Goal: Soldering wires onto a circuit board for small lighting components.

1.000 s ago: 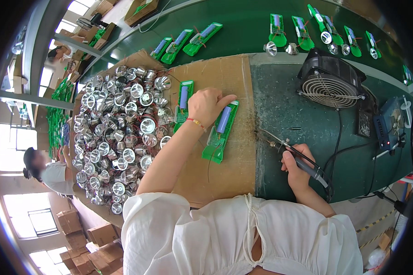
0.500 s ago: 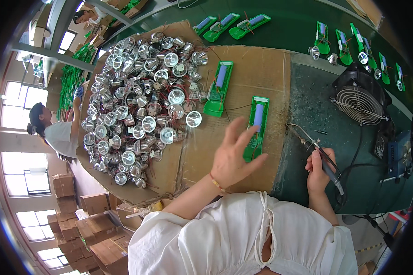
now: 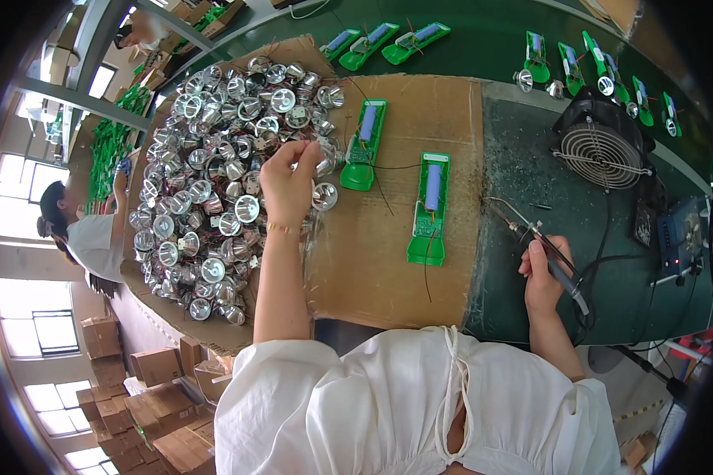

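Note:
My left hand (image 3: 289, 184) is at the right edge of a heap of silvery lamp reflectors (image 3: 214, 202) with thin red wires. Its fingers are pinched together; what they hold, if anything, is hidden. One loose reflector (image 3: 324, 196) lies beside the wrist on the cardboard. In my right hand (image 3: 543, 277) is a soldering iron (image 3: 558, 275), its grip between thumb and fingers, with a thin bent metal tube along it pointing left. On the cardboard (image 3: 356, 269) lie two open green housings: one (image 3: 428, 210) in the middle, another (image 3: 364, 146) farther left, each with a purple battery cell and loose wires.
A black fan (image 3: 602, 158) with a round grille stands at the right, near a blue box (image 3: 681, 237) with cables. More green housings (image 3: 572, 70) line the back of the green table, some with reflectors. At far left another person (image 3: 95, 237) works by a green pile.
My left hand has moved left from the middle green housing to the reflector heap, and its spread fingers have pinched together. My right hand still holds the soldering iron. The view has shifted slightly.

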Demonstrator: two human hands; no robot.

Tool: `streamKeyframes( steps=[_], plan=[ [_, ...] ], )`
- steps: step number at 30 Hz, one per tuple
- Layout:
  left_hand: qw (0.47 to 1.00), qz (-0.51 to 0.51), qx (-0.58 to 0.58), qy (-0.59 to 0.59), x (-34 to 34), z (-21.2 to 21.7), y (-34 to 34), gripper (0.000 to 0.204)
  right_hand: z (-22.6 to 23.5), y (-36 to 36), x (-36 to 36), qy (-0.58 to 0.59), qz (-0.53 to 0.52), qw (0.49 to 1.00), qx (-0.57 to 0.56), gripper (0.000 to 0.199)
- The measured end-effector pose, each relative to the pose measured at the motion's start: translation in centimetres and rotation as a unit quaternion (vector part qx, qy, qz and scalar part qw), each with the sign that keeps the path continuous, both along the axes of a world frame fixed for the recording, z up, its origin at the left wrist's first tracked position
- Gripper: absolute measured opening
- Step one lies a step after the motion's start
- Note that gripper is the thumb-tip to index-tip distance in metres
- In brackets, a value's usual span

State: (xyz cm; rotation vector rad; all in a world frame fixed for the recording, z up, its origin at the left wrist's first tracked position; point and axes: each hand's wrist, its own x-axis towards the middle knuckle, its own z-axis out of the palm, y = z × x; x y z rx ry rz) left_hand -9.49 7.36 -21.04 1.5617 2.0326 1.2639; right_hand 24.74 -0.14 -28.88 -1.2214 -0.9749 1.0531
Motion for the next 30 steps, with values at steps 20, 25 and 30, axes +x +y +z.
streamKeyframes(
  steps=[20, 25, 30],
  plan=[
    [0.979, -0.165, -0.108, -0.051, 9.2, -4.4, -8.2, 0.013, 2.5, -1.9, -4.9, -0.038, 0.123, 0.991, 0.017, 0.015],
    [0.978, -0.169, -0.108, -0.055, 9.1, -4.7, -8.0, 0.013, 2.8, -1.7, -4.9, -0.01, 0.128, 0.991, -0.026, 0.015],
    [0.973, -0.182, -0.116, -0.077, 9.0, -4.6, -7.8, 0.013, 3.1, -1.9, -4.7, 0.042, 0.11, 0.991, -0.061, 0.017]
  ],
)
